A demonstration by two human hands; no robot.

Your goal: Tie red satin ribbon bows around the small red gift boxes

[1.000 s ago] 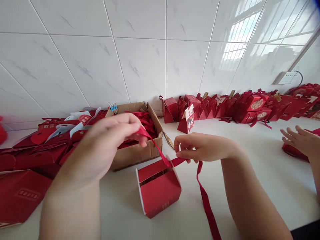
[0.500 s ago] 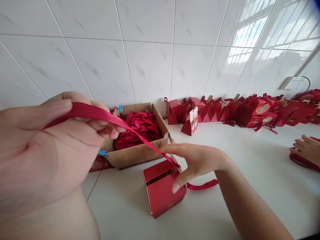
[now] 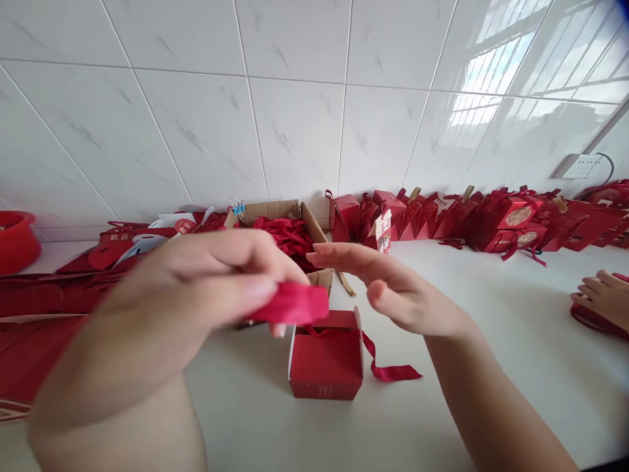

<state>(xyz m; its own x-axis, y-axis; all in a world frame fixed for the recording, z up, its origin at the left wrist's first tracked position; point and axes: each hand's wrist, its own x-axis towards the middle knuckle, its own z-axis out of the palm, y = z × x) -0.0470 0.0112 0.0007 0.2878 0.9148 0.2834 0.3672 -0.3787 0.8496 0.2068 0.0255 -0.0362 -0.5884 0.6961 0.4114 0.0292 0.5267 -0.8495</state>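
My left hand (image 3: 196,295) pinches one end of a red ribbon (image 3: 295,303) just above a small red gift box (image 3: 327,360) that stands on the white counter (image 3: 491,367). The ribbon runs through the top of the box and its other end (image 3: 393,372) lies loose on the counter to the right. My right hand (image 3: 393,288) hovers over the box with fingers stretched out, holding nothing.
A cardboard box (image 3: 289,213) of red ribbons stands behind the gift box. Flat red box blanks (image 3: 59,295) pile up at the left beside a red bowl (image 3: 17,239). Finished red gift boxes (image 3: 466,213) line the tiled wall. Another person's hand (image 3: 599,295) rests at the right edge.
My left hand came down and forward with the ribbon end, from near the camera to just above the box. My right hand let go of the box and opened.
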